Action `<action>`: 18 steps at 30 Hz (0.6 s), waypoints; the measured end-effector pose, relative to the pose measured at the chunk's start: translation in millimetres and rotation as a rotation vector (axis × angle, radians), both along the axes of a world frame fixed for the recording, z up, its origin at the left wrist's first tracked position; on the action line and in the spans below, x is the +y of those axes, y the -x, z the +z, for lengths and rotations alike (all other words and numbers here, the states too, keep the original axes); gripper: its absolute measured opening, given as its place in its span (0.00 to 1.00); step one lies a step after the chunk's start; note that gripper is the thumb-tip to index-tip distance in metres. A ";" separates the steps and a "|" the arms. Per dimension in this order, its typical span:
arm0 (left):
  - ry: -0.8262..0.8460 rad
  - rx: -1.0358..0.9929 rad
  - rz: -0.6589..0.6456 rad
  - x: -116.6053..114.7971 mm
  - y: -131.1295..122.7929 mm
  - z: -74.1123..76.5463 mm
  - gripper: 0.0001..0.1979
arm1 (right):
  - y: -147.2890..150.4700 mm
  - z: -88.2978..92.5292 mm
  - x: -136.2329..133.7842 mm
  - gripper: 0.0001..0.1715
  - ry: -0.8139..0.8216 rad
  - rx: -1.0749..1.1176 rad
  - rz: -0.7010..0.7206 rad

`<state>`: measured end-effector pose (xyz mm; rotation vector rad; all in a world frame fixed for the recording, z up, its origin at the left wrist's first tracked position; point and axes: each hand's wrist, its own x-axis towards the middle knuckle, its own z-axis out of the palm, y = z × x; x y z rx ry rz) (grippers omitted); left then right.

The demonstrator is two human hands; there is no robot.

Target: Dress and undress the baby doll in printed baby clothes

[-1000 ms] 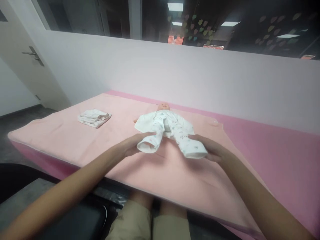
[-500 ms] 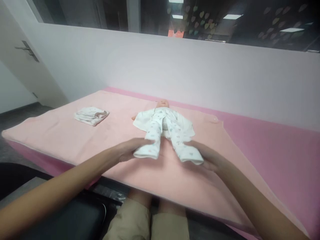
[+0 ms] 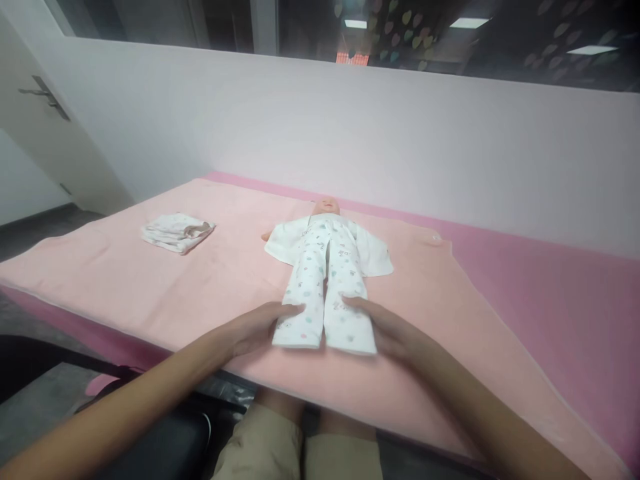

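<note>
A person seated at a padded table presses both bare hands to a pair of white baby trousers (image 3: 324,293) spread over a doll (image 3: 325,207), seen from the camera worn on the person's head. The trousers lie lengthwise on the doll, waistband just below its head and both legs running straight toward the person, past the doll's lower end. They carry a small print of coloured shapes, with a few dark marks on the leg ends too blurred to read as writing.

The left hand (image 3: 255,328) lies at the outer edge of the left trouser leg, at the end farthest from the doll's head. Its fingers (image 3: 287,310) are stretched out flat, tips touching the cloth. The right hand (image 3: 387,328) mirrors it on the other leg, fingers (image 3: 357,305) extended along the fabric's outer edge. Neither hand is clenched. Both hems sit between the two hands.

A white top (image 3: 374,257) fans out from under the trousers on both sides of the doll. The doll rests on a pale pink blanket (image 3: 150,287). A folded white cloth (image 3: 177,232) lies well apart to the doll's left as the person sees it.
</note>
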<state>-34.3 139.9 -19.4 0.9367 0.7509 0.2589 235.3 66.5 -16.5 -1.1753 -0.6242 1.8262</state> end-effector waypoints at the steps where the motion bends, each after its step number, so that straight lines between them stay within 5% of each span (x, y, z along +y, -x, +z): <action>1: -0.010 -0.023 -0.008 -3.2 -3.1 -2.6 0.33 | 6.6 -6.2 -1.3 0.32 0.004 0.040 0.013; 4: -0.078 -0.058 0.011 -10.4 -11.3 -5.1 0.35 | 20.0 -11.0 -3.0 0.38 -0.047 0.084 0.064; 12: -0.483 0.072 0.147 -6.8 -16.6 5.3 0.36 | 40.2 18.7 11.4 0.40 -0.064 -0.012 0.072; 18: -0.740 -0.017 0.377 23.4 -4.5 -19.7 0.34 | 44.6 41.1 16.9 0.25 -0.079 0.045 -0.021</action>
